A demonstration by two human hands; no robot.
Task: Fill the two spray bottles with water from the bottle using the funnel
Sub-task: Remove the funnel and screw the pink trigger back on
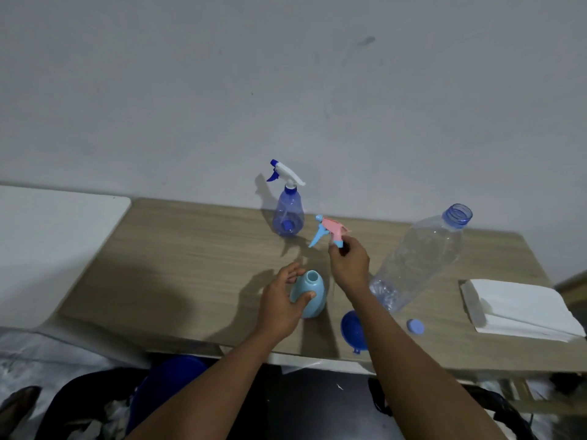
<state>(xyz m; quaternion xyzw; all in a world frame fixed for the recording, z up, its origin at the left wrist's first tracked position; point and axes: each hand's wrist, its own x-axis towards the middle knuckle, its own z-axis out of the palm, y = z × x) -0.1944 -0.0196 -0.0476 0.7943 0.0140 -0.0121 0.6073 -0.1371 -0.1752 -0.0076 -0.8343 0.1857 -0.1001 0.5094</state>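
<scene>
My left hand (281,300) grips a light blue spray bottle (313,292) that stands upright on the wooden table (190,265) with its neck open. Just above and behind it, my right hand (349,262) holds its pink and blue trigger head (330,231) by the collar. A dark blue transparent spray bottle (287,214) with a white trigger head stands near the wall. The clear water bottle (422,255) stands uncapped to the right. A blue funnel (351,328) lies at the front edge, partly hidden by my right forearm. The blue bottle cap (415,327) lies beside it.
A stack of white paper napkins (521,308) lies at the table's right end. A white surface (47,236) adjoins the table on the left. The wall (286,90) runs right behind the table. Dark bags and blue items lie on the floor below.
</scene>
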